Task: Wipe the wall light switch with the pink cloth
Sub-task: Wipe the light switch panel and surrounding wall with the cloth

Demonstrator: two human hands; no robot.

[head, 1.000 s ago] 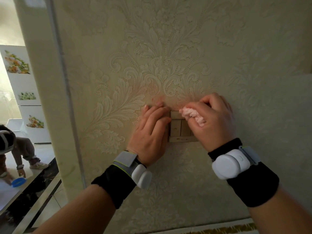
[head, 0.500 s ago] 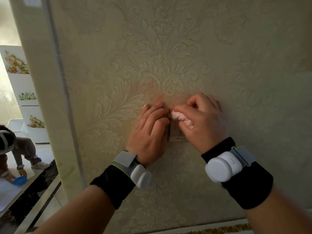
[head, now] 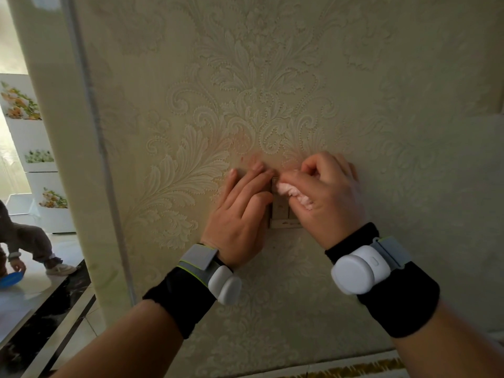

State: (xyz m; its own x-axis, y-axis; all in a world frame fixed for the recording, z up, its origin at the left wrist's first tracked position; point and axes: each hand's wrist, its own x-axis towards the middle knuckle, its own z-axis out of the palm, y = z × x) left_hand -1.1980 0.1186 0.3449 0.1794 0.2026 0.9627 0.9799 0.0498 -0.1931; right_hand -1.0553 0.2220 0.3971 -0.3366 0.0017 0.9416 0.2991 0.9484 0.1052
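Embossed wallpaper (head: 272, 77) around light switch (head: 282, 214), mostly hidden: left hand (head: 240, 214) flat, released; right hand (head: 327, 197) clenching pink cloth (head: 293, 192).

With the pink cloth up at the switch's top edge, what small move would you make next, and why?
Probably drag the pink cloth downward: the right hand holds it bunched at the top of the switch, whose lower keys and bottom rim look unwiped.

Cream embossed damask wallpaper (head: 272, 91) fills the view; at nine o'clock a pale corner trim (head: 90, 132) edges it, with bright daylight, floral-panelled white cabinets (head: 35, 148) and glossy tiled floor (head: 41, 290) beyond
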